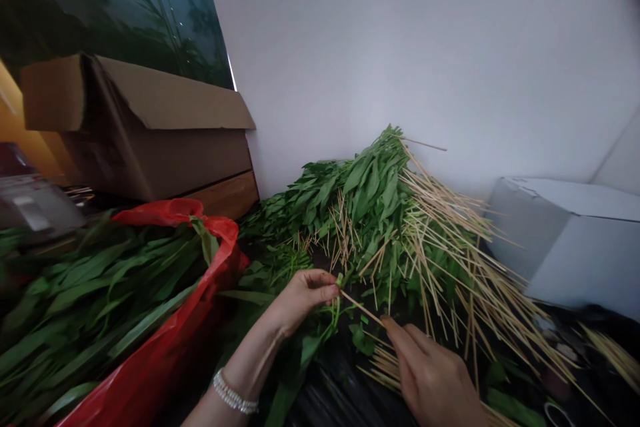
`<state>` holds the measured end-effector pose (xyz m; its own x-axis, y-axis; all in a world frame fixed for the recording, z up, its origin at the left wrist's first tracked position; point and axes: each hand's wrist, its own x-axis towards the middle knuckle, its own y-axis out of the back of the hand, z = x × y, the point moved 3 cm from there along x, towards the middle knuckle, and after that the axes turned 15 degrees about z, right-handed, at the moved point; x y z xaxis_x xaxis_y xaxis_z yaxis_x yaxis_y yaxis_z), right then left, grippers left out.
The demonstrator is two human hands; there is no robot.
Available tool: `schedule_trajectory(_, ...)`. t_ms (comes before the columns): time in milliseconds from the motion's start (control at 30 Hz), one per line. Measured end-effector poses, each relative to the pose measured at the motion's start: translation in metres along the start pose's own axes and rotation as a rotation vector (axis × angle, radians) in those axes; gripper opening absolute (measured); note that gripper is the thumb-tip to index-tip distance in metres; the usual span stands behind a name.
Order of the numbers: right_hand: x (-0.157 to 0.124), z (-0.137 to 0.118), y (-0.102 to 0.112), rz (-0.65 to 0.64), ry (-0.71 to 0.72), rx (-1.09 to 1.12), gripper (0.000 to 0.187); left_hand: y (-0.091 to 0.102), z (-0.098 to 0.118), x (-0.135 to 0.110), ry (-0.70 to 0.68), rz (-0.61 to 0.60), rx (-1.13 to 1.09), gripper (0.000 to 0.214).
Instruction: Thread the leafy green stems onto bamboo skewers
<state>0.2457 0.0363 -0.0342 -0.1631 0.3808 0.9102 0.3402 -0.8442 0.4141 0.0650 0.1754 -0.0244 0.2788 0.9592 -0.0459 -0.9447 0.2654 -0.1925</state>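
My left hand [303,296] is closed in a pinch on a folded bunch of green leafy stems [325,327] near the bottom middle. My right hand [433,373] is closed on a thin bamboo skewer [361,307], whose tip meets the greens at my left fingertips. A pearl bracelet [234,395] circles my left wrist. Behind the hands rises a big heap of skewered greens [380,213], the sticks fanning out to the right.
A red plastic bag [170,347] full of loose green leaves lies at the left. Cardboard boxes [150,140] stand at the back left against a dark panel. A white box [575,240] sits at the right. Loose skewers [610,353] lie on the dark surface.
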Motion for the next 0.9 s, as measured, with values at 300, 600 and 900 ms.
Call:
schedule_trajectory(300,-0.002,-0.007,-0.004,0.005,-0.026,-0.011,0.033,-0.012,-0.011,-0.005,0.005,-0.1,0.011,0.027)
schedule_trajectory(600,0.003,-0.007,0.001,0.027,-0.103,0.051,0.026,-0.002,0.01,-0.004,-0.04,-0.041,-0.05,0.046)
schedule_trajectory(900,0.006,-0.008,0.002,0.079,-0.099,0.066,0.022,0.0,0.005,0.004,-0.325,-0.03,0.473,0.033)
